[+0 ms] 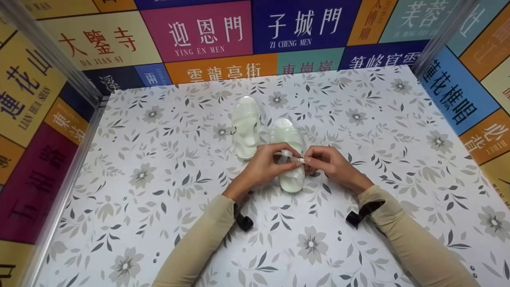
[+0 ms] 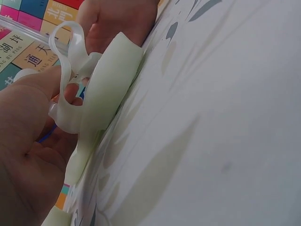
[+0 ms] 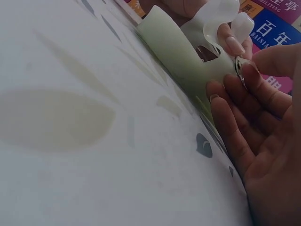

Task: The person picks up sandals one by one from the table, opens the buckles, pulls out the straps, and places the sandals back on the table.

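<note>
Two pale green sandals with translucent straps lie on the patterned table. Over the nearer right sandal (image 1: 292, 184), both hands meet at its strap. My left hand (image 1: 265, 161) pinches the translucent strap (image 2: 69, 117) between thumb and fingers. From the right side, my right hand (image 1: 332, 165) pinches a small metal buckle (image 3: 239, 70) at the strap's end, its other fingers lying along the sole (image 3: 171, 49). The left sandal (image 1: 246, 137) sits just beyond the left hand, untouched, with a buckle at its side. Fingertips partly hide where strap and buckle meet.
A white tabletop (image 1: 159, 223) printed with grey leaves and flowers carries the sandals. Colourful panels with lettering (image 1: 207, 34) stand along the back and both sides. Black wrist straps (image 1: 244, 221) circle both sleeved forearms.
</note>
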Action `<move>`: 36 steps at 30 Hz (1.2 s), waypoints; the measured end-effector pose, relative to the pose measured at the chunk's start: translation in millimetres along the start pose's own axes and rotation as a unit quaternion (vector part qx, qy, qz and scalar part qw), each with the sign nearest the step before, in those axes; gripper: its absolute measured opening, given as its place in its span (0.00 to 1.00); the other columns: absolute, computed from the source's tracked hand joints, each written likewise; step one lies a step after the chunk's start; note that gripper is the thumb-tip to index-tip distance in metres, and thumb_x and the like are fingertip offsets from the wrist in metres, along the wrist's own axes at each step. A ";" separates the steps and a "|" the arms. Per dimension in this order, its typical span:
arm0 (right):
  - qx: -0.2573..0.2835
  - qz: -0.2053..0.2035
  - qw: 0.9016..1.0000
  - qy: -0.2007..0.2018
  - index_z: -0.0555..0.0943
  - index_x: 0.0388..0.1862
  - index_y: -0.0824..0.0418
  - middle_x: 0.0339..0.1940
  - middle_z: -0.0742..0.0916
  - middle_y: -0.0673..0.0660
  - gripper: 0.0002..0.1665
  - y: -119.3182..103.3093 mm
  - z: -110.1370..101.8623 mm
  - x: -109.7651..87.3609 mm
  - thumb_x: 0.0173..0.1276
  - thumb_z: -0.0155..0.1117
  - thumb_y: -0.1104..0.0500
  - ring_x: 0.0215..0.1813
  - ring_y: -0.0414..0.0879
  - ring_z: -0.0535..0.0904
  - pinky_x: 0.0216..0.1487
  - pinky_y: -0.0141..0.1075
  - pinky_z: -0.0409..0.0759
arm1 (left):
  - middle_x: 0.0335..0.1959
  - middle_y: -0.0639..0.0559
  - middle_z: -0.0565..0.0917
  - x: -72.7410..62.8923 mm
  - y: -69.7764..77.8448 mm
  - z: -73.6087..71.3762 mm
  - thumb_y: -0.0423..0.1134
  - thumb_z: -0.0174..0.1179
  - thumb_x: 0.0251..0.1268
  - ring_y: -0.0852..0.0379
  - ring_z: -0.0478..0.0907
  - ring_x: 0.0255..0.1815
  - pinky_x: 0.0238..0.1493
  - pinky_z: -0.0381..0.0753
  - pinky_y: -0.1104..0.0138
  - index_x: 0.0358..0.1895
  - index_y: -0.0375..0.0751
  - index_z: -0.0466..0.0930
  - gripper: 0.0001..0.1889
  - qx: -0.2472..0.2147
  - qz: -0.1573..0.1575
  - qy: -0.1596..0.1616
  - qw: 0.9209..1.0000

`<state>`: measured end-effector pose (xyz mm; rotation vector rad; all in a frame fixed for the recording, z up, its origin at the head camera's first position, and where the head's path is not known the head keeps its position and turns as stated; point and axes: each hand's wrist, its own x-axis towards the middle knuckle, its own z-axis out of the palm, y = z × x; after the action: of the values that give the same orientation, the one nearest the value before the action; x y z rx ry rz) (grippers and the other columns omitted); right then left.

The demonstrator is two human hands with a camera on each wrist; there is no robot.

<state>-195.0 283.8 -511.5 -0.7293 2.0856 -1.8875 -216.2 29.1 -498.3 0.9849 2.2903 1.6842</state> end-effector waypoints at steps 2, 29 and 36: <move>-0.001 0.005 1.000 0.002 0.82 0.43 0.73 0.35 0.87 0.63 0.13 0.0 0.4 0.1 0.84 0.59 0.63 0.35 0.50 0.88 0.39 0.37 0.89 | 0.46 0.59 0.93 0.0 0.4 0.0 0.41 0.76 0.70 0.63 0.89 0.49 0.53 0.90 0.68 0.48 0.47 0.91 0.08 -0.004 0.000 0.001 1.000; -0.027 0.029 0.999 0.006 0.84 0.45 0.67 0.37 0.87 0.62 0.10 1.6 2.0 -1.1 0.84 0.62 0.60 0.36 0.47 0.85 0.38 0.33 0.86 | 0.47 0.63 0.93 -0.4 -1.3 0.2 0.45 0.76 0.70 0.65 0.86 0.42 0.44 0.86 0.70 0.49 0.52 0.92 0.09 0.017 -0.003 0.003 1.000; 0.016 0.045 0.999 0.012 0.77 0.58 0.71 0.39 0.89 0.58 0.14 -1.2 3.1 -1.7 0.83 0.63 0.62 0.38 0.48 0.88 0.41 0.38 0.91 | 0.49 0.59 0.93 -1.3 -2.6 -2.3 0.36 0.70 0.74 0.63 0.87 0.47 0.49 0.87 0.70 0.51 0.49 0.92 0.08 -0.020 -0.002 -0.009 1.000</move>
<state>-191.8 281.9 -510.9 -0.5987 2.0607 -1.8864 -217.4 26.1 -500.1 0.9835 2.2372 1.7054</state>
